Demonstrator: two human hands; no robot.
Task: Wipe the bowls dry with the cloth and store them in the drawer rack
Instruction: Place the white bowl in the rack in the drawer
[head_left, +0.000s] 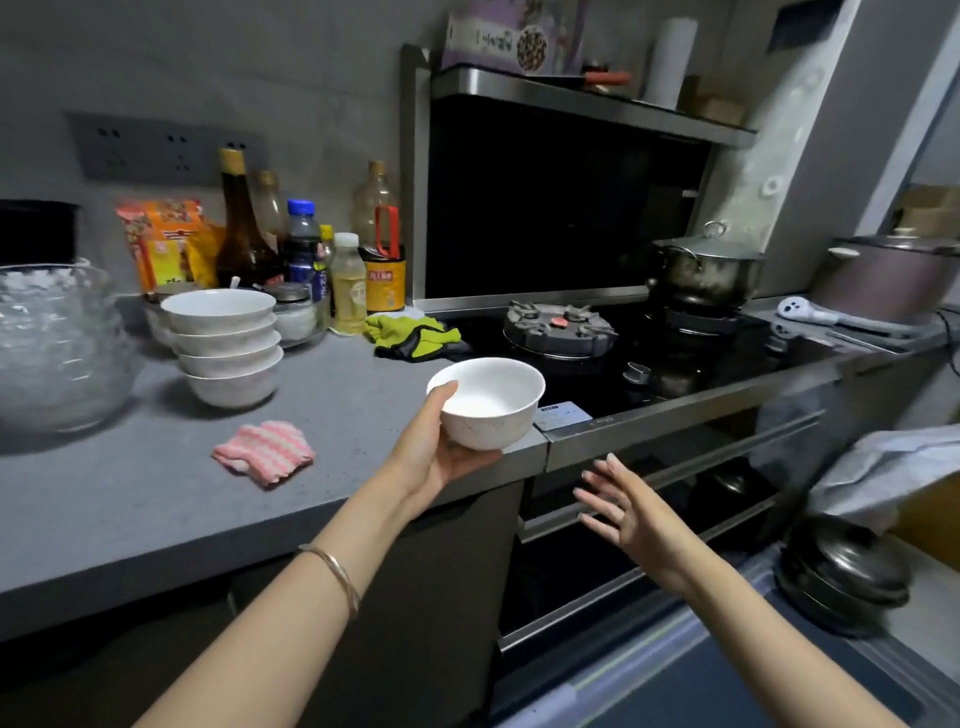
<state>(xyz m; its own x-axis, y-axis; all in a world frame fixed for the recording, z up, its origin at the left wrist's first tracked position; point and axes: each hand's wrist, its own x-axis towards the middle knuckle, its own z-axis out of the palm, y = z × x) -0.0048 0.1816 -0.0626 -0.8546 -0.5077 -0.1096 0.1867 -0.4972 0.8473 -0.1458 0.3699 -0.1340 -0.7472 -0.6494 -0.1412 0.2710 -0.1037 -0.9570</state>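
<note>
Several white bowls sit nested in a stack (224, 345) on the grey counter (119, 499) to my left, upright and well apart from both hands. Behind them crowd sauce and oil bottles (311, 260) and orange snack packets (166, 241) against the wall, and a big clear glass bowl (52, 343) stands at the far left edge. A green-and-grey glove (410, 338) lies crumpled where the counter meets the black hob, just beside the gas burner (560, 326). A lidded steel pot (706, 270) stands on the far burner. The pink-and-white striped cloth (265, 453) lies bunched on the counter, between the stack and my left forearm, touched by neither hand. My left hand (441, 452) holds one white bowl (488, 410) upright over the counter's corner next to the hob, thumb hooked on the rim and fingers curled under the base; a thin bracelet (337, 577) circles that wrist. My right hand (623, 512) grips nothing: its fingers are spread and straight in the air, lower than the bowl and to its right, in front of the drawer rack (685, 441) under the hob. That rack is dark and blurred, so I cannot tell what lies inside. Black domed lids (841, 571) are piled low at my right.
</note>
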